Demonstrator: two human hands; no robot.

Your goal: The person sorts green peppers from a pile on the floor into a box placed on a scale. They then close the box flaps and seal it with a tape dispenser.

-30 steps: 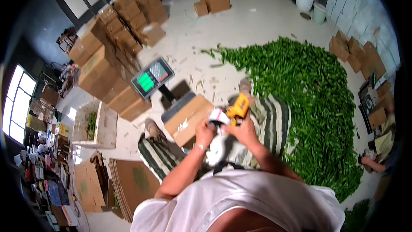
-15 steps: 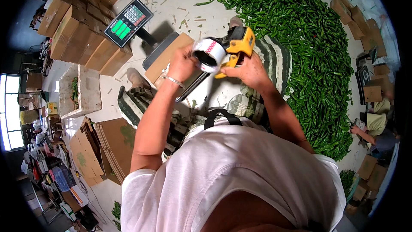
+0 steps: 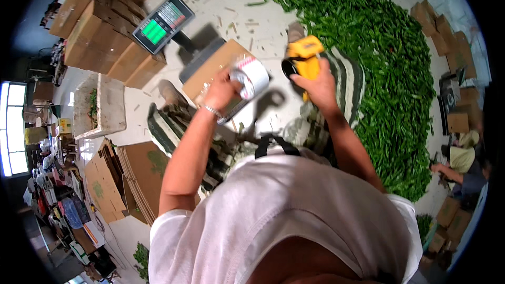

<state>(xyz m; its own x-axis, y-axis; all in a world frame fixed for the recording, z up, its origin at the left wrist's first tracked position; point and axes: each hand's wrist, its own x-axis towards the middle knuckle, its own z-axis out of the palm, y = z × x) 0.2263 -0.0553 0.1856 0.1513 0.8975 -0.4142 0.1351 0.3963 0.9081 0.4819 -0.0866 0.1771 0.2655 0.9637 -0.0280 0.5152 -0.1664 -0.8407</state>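
My left hand (image 3: pixel 223 90) grips a wide roll of white packing tape (image 3: pixel 254 76) with red marks, fingers hooked into its core. To its right, my right hand (image 3: pixel 317 85) holds a yellow and black tape dispenser (image 3: pixel 306 58), whose black round hub faces left. The roll and the dispenser are apart. Under and beyond my left hand, a cardboard box (image 3: pixel 210 64) rests on the platform of a scale, whose display (image 3: pixel 163 23) glows green. Both hands are slightly blurred, and the fingers behind the dispenser are hidden.
A large heap of green chili peppers (image 3: pixel 384 73) covers the floor to the right. Stacked cartons (image 3: pixel 100 37) and a white foam box (image 3: pixel 108 106) stand left, flattened cardboard (image 3: pixel 139 173) nearer me. Another person's arm (image 3: pixel 448 172) shows at far right.
The tape roll has come away from the dispenser and stays in my left hand. My right hand has moved slightly right with the dispenser, leaving a gap between them.
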